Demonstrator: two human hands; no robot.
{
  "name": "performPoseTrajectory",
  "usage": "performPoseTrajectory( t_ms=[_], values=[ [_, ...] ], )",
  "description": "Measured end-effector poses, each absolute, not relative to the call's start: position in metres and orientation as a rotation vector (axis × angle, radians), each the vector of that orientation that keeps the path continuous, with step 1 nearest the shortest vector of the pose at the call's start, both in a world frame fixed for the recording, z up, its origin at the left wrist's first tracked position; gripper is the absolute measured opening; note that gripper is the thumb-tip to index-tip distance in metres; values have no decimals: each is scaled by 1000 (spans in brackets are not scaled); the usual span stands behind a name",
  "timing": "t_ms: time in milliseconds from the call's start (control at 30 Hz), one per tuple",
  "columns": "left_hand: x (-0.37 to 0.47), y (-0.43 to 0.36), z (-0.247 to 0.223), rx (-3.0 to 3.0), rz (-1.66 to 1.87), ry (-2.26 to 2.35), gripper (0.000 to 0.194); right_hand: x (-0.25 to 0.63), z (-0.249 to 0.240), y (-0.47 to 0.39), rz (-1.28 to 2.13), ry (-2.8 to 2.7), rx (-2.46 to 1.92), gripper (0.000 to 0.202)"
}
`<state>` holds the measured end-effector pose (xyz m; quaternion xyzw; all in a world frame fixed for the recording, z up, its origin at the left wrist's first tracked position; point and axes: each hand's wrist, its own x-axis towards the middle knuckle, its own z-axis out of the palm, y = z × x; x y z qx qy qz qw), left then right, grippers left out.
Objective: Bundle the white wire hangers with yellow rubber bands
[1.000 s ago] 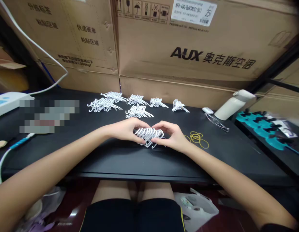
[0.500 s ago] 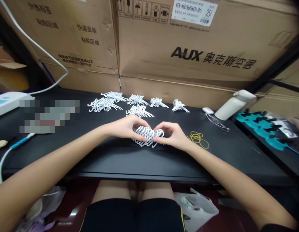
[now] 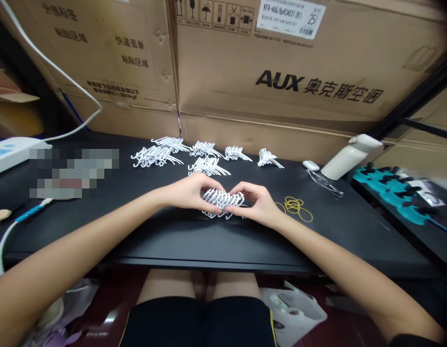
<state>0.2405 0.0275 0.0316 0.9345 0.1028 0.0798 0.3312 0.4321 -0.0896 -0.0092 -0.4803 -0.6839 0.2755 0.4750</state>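
A bundle of white hooks [image 3: 223, 198] lies low over the black table, gripped between my two hands. My left hand [image 3: 194, 192] is closed round its left end, thumb below and fingers above. At its right end my right hand [image 3: 256, 202] pinches the hooks the same way. Behind my left hand sits a pile of white hooks [image 3: 209, 166]. Yellow rubber bands [image 3: 295, 207] lie just right of my right hand.
More white hook piles [image 3: 156, 155] stand along the back. Large cardboard boxes [image 3: 281, 96] wall off the rear. A white bottle [image 3: 349, 156], an earbud case [image 3: 310, 165] and glasses [image 3: 324, 183] are at right. A white power strip [image 3: 14, 153] is at left.
My hands have shifted only slightly, and my right hand has moved a little left. The hooks between them look more tightly lined up. The other piles have not moved.
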Motion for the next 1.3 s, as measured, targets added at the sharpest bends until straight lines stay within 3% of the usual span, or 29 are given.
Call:
performPoseTrajectory(
  t_ms=[433, 700, 967, 1300],
  values=[
    [242, 27, 26, 2414, 315, 258, 40, 428, -12, -89, 605, -1597, -1156, 30],
    [242, 29, 25, 2453, 304, 255, 43, 434, -2, -90, 567, -1720, -1249, 43],
    [242, 27, 23, 2430, 226, 275, 64, 443, 4, -87, 983, -1562, -1245, 45],
    [245, 26, 18, 2362, 198, 282, 44, 434, 4, -90, 1237, -1402, -1168, 44]
  ],
)
